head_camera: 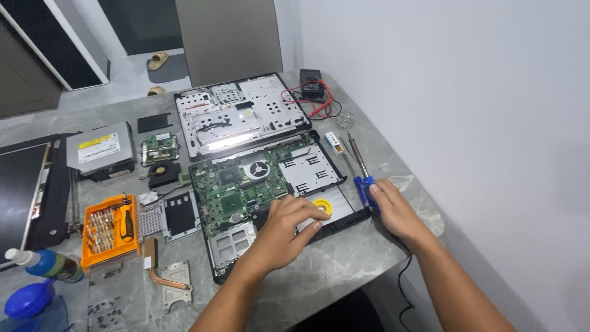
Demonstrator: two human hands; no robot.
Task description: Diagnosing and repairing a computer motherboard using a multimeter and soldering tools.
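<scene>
Here, nearest to us, our left hand (287, 224) lies loosely curled on the near right corner of the open laptop base (270, 197), fingers resting flat on its pale panel beside a yellow round sticker (322, 206), holding nothing. Our right hand (396, 209) rests at the right edge of the base, fingers bent on the blue handle of a soldering iron (362, 178) that lies on the grey marbled counter (344, 264); we cannot tell if it really grips it. The base looks stiff but fragile, we judge: thin black plastic carrying a bare green circuit board (236, 187), best held by its outer rim, never by the board. The iron seems light, its metal tip pointing far, so the handle is the place to hold. To the left sits an orange screwdriver kit (110, 230). Farther away lie a silver keyboard frame (239, 114) and a multimeter (312, 86) with red leads.
</scene>
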